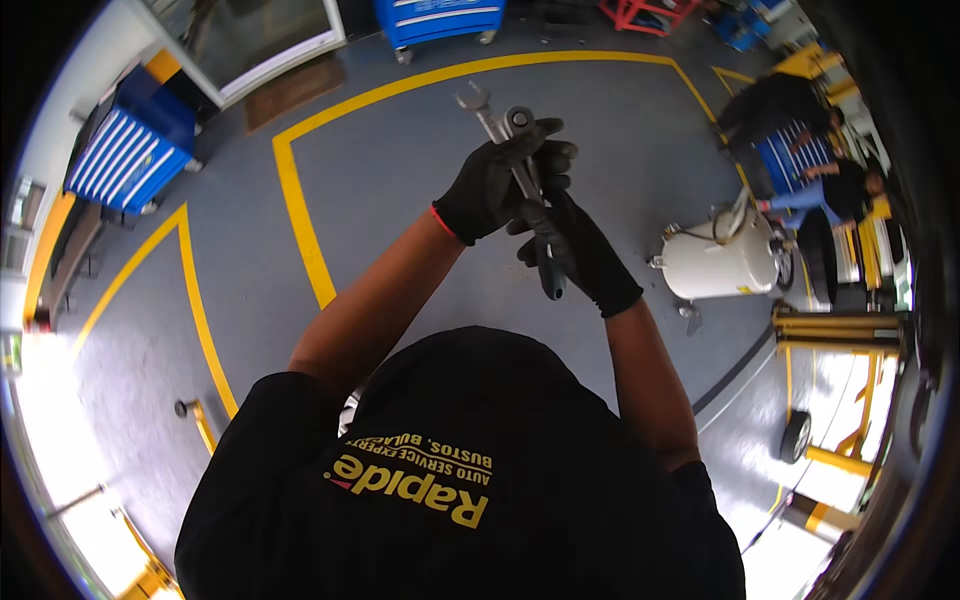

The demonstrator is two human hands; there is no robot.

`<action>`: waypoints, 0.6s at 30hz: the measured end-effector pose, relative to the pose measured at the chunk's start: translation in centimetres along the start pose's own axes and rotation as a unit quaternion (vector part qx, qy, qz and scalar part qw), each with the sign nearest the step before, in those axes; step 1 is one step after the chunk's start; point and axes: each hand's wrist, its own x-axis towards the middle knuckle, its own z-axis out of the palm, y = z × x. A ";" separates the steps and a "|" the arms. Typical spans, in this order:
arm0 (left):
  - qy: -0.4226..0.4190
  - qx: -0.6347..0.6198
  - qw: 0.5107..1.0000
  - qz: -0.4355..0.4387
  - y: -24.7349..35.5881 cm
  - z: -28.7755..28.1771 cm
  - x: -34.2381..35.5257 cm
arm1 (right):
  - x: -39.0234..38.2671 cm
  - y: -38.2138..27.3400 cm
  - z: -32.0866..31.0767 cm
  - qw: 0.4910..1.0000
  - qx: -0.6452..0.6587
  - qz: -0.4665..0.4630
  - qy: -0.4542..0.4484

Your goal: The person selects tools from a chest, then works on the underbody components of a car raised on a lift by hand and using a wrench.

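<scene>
Both my hands wear black gloves and are close together in front of me, above the grey floor. My left hand (482, 192) is closed around a silver open-end wrench (478, 101), whose jaw sticks out past the fingers toward the far side. Beside it shows the round head of a ratchet (518, 121). The ratchet's dark-ended handle slants down to the near right. My right hand (580, 245) is closed around that handle, with its end showing below the fingers. The gloves hide the wrench's other end and where the two tools meet.
A blue tool cabinet (128, 155) stands at left, another blue tool chest (440, 22) at the far side. To the right are a white tank (718, 262), people (850, 192) beside blue drawers, a wheel (795, 437) and a yellow lift arm (838, 460). Yellow lines (303, 225) mark the floor.
</scene>
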 end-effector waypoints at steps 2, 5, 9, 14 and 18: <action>0.044 -0.033 0.997 0.055 3.4 -3.9 -0.6 | 5.6 -1.9 1.5 0.994 -0.047 0.034 -0.088; 0.086 -0.078 0.985 0.126 -0.7 -3.7 0.6 | 7.1 -2.3 -4.0 0.974 -0.081 0.080 -0.195; 0.149 -0.038 0.971 0.181 -2.3 -7.8 0.0 | 13.2 0.6 -5.0 0.944 -0.113 0.035 -0.307; 0.275 -0.031 0.936 0.218 -2.5 -12.8 -3.1 | 21.6 1.8 -2.4 0.887 -0.173 -0.047 -0.426; 0.415 -0.101 0.838 0.339 -5.3 -15.5 -7.5 | 27.8 3.3 2.3 0.876 -0.157 -0.081 -0.449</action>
